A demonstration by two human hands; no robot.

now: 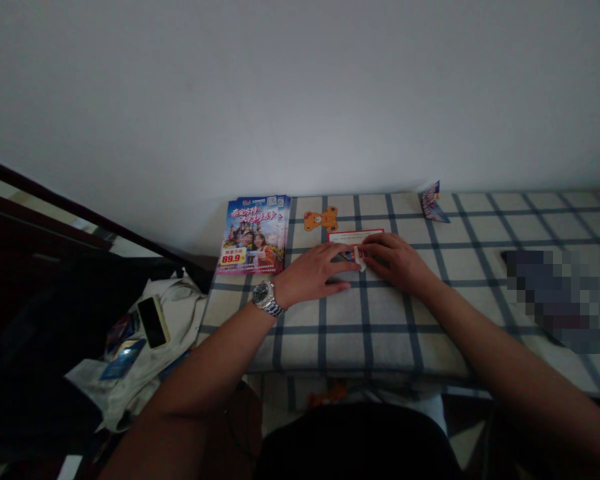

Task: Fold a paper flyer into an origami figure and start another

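My left hand (314, 272), with a metal watch on the wrist, lies on the checked tablecloth (380, 313) with its fingers stretched over a small folded paper (359, 257). My right hand (396, 261) meets it from the right, fingertips pinched on the same paper. The paper is mostly hidden under both hands; a red-edged white part (353, 235) shows just beyond the fingers.
A stack of colourful flyers (254, 233) lies at the table's far left corner. An orange bear-shaped cutout (321, 219) is beside it. A small folded paper piece (434, 201) stands by the wall. A blurred dark patch (563, 297) lies right. A phone (153, 322) rests on a bag at left.
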